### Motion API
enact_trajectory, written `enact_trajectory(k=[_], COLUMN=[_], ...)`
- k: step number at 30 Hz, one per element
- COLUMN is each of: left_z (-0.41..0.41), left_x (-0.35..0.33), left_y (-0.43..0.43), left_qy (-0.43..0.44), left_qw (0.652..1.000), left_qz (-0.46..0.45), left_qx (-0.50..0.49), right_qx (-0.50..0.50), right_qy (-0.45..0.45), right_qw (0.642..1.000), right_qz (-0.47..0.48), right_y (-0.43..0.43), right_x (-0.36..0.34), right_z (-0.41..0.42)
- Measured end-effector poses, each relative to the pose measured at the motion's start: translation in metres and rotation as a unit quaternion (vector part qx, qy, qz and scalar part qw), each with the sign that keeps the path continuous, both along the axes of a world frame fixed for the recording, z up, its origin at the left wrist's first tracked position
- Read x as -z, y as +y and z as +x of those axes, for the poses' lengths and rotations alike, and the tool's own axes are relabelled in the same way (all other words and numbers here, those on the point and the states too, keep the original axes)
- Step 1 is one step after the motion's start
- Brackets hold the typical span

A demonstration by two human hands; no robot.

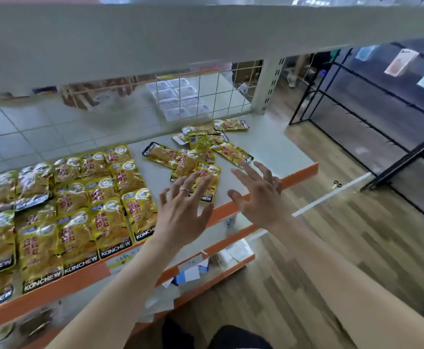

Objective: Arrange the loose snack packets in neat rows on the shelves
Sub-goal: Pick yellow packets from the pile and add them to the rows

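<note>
Several loose KONCHEW packets near left hand, right hand, fingers spread

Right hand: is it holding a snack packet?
No: the right hand is open, fingers spread, holding nothing, beside the loose packets.

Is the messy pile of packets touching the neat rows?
Apart. The head view shows a strip of bare shelf between the loose pile and the neat rows.
</note>
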State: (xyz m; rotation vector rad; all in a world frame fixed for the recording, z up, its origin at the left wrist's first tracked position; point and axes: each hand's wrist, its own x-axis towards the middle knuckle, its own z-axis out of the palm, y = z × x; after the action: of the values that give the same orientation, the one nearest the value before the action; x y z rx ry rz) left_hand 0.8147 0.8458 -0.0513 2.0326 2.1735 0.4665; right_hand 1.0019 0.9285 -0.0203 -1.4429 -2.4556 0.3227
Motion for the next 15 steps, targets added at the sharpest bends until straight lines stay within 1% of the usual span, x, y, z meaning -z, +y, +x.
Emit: enact_trajectory(k=[4, 8, 15], left_z=[0.002, 0.008, 0.025], left_x=[0.003, 0.007, 0.014], left_y=[0.020, 0.038, 0.058], left_qy=[0.001, -0.007, 0.000], left_qw=[1.000, 0.999, 0.995], left_qz=[-0.006, -0.027, -0.054], left_qx=[0.001, -0.023, -0.088], right_qx=[0.015, 0.013, -0.058], right_qy=[-0.002, 0.001, -0.010], right_qw=[1.000, 0.999, 0.997], right_qz=[-0.012, -0.030, -0.056], right_y=[0.019, 0.046, 0.109], right_x=[0.005, 0.013, 0.021], right_z=[0.000, 0.001, 0.002])
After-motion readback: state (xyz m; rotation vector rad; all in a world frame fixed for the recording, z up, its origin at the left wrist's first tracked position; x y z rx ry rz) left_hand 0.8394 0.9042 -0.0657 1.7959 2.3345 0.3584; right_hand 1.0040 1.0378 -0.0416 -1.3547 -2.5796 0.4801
